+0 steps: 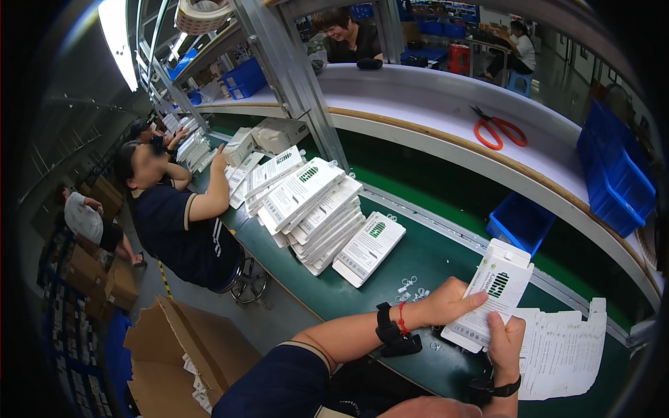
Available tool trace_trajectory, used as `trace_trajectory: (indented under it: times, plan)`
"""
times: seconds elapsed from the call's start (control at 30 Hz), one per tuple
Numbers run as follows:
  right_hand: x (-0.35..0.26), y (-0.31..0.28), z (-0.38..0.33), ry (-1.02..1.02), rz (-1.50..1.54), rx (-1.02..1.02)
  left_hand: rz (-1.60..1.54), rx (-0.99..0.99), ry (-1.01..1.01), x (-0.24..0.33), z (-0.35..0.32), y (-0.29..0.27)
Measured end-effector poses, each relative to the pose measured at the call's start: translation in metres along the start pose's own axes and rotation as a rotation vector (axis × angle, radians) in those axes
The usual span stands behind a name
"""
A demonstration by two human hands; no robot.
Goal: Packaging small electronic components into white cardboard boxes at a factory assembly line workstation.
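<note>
A white battery box with green print is held upright between my two hands above the green bench. My left hand grips its left side, thumb across the front. My right hand closes on its lower right edge, thumb on the face. Flaps stick out at the box's top end. Beside my right hand lies a pile of flat white cartons. Small clear plastic rings are scattered left of my hands. Further left, one similar box lies next to a leaning stack of boxes.
A blue bin stands behind my hands, below a shelf. Red-handled scissors lie on that shelf near blue bins. A co-worker sits at the bench on the left. An open cardboard carton stands at lower left.
</note>
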State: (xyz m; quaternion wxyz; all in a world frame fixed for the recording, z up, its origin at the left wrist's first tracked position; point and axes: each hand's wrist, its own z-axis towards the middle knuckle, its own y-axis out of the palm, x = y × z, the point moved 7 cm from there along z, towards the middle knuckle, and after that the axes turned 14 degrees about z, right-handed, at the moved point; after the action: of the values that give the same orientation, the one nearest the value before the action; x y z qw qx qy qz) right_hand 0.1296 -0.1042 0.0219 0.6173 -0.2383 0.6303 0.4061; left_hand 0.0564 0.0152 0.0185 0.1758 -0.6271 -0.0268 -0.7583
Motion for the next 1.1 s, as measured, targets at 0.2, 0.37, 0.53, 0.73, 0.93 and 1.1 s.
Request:
trace_trajectory:
  times: [0.2,0.37,0.53,0.73,0.93,1.1]
  plan:
    - [-0.005,-0.007,-0.002,-0.074,0.006,0.112,0.059,-0.092,-0.027,-0.001,0.0,0.001]
    - [0.005,-0.019,0.001,-0.033,-0.037,0.029,0.055,-0.115,0.008,0.011,0.0,0.0]
    - [-0.015,-0.032,0.005,-0.153,0.28,0.291,0.034,-0.327,-0.016,0.011,-0.006,0.012]
    - [-0.015,-0.049,0.006,-0.142,0.022,0.197,0.162,-0.253,0.055,0.021,-0.001,0.008]
    - [-0.018,-0.046,0.004,-0.18,-0.037,0.327,0.371,-0.179,0.027,0.015,0.003,-0.002]
    - [-0.017,-0.043,0.01,-0.186,0.099,0.337,0.188,-0.126,0.025,0.014,0.002,-0.004]
